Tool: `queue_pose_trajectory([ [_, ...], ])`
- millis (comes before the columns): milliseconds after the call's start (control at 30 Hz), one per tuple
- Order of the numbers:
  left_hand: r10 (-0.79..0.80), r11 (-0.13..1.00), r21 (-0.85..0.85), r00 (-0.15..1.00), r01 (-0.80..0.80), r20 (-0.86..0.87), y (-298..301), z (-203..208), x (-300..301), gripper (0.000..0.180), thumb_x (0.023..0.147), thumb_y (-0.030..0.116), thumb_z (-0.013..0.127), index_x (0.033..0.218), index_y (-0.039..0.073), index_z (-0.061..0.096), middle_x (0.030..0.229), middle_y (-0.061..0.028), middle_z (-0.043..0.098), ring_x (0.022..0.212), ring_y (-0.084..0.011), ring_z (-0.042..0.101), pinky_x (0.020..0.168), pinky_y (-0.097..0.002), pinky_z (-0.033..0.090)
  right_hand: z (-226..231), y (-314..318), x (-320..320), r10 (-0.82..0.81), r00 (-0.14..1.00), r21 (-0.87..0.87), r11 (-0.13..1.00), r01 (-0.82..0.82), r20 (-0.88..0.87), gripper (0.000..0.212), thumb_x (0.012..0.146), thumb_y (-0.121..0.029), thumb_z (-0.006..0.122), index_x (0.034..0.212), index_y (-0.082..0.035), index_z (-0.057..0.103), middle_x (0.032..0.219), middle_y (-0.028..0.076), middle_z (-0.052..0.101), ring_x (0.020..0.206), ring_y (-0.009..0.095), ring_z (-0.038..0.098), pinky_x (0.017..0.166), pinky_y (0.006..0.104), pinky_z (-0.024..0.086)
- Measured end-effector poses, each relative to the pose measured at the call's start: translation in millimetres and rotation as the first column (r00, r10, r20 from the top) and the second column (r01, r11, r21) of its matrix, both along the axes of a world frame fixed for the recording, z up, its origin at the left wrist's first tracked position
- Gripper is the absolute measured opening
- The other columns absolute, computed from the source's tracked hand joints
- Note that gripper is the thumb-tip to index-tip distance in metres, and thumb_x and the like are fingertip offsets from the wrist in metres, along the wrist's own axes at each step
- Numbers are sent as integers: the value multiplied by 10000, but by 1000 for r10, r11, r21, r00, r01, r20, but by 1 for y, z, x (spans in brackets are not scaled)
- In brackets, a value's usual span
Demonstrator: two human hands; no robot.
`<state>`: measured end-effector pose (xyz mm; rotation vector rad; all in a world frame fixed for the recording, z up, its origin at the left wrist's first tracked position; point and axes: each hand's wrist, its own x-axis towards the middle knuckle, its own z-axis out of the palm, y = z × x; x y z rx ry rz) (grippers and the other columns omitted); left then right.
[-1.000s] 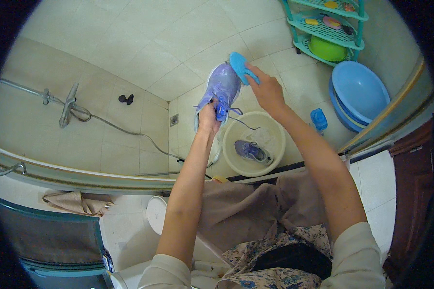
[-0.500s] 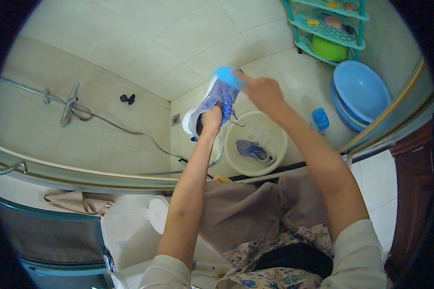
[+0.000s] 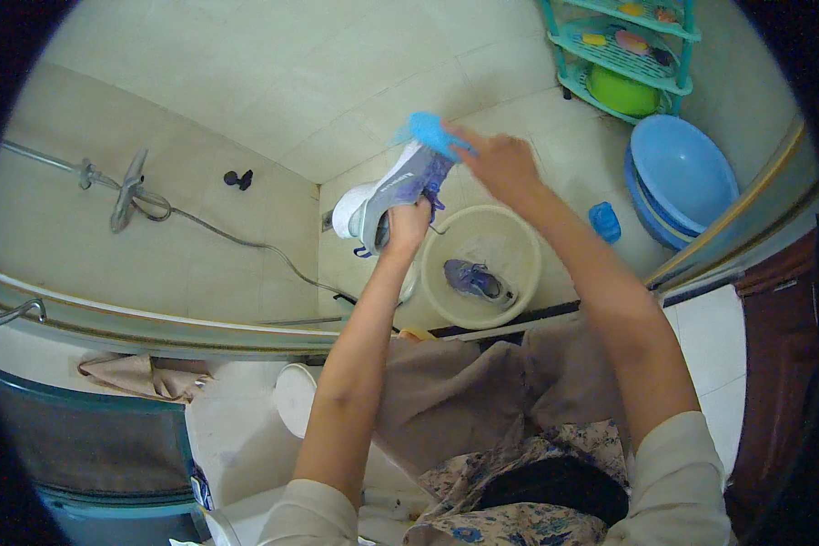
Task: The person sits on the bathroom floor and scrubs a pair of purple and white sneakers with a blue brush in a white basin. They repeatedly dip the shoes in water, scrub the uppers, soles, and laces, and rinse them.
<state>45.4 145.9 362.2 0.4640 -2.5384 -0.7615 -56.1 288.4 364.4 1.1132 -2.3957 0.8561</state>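
Note:
My left hand [image 3: 411, 224] is wrapped into the opening of a purple-grey sneaker [image 3: 395, 188] with a white sole, holding it tilted in the air with its toe pointing away. My right hand [image 3: 502, 168] grips a bright blue scrub brush [image 3: 435, 135], which is pressed against the toe of that sneaker. The brush is slightly blurred. Below my hands stands a cream basin [image 3: 431, 289] with water in it. The second purple sneaker [image 3: 469, 277] lies inside, its opening toward the lower right.
Right of the basin, a small blue plastic item [image 3: 604, 222] lies on the tiled floor. Stacked blue basins [image 3: 682, 173] stand farther right, beside a green shelf rack [image 3: 610, 56]. A shower hose [image 3: 237, 238] runs down on the left. A raised ledge [image 3: 182, 332] crosses in front of me.
The held sneaker has tipped, showing more of its white sole, and moved slightly left. My right hand and the brush stay at its toe, shifted a little.

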Motion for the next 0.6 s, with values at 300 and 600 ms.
queue_pose_trajectory([
  [300, -89, 972, -228, 990, 63, -109, -9, -14, 0, 318, 705, -27, 430, 981, -20, 588, 925, -224, 602, 881, -375, 572, 794, -406, 429, -3, -5, -2, -36, 999, -7, 999, 36, -14, 424, 833, -335, 507, 1248, -290, 434, 601, 122, 579, 554, 291, 597, 504, 417, 473],
  [600, -62, 989, -132, 998, 65, 25, -8, -9, 0, 309, 707, -19, 435, 974, -9, 590, 869, -225, 601, 830, -369, 582, 749, -419, 443, -8, 6, -16, -47, 999, -71, 996, 48, 10, 430, 836, -307, 501, 1258, -273, 429, 579, 96, 585, 551, 277, 608, 519, 413, 477],
])
